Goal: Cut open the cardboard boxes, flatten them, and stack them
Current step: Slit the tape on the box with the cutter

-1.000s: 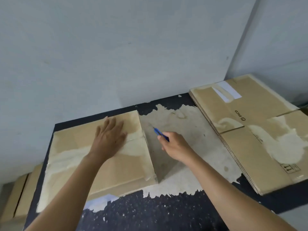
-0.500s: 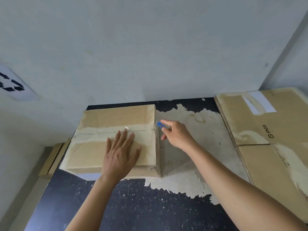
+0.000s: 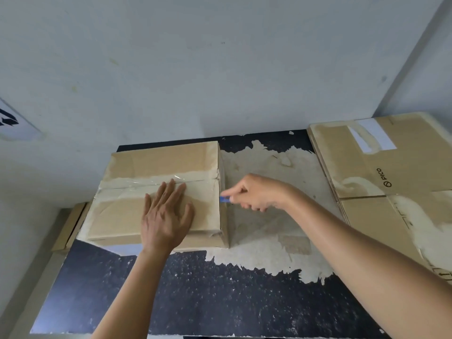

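Bare tabletop (image 3: pixel 276 165) lies open between taped box (image 3: pixel 156 162) and flattened stack (image 3: pixel 367 155); the wall (image 3: pixel 220 69) closes the back.

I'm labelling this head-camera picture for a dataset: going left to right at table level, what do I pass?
cardboard beside the table → taped box → blue cutter → right hand → flattened boxes

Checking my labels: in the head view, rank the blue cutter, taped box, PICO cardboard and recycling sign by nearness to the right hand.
1. Blue cutter, pinched in the right hand.
2. Taped box, just left.
3. PICO cardboard, to the right.
4. Recycling sign, far left on the wall.
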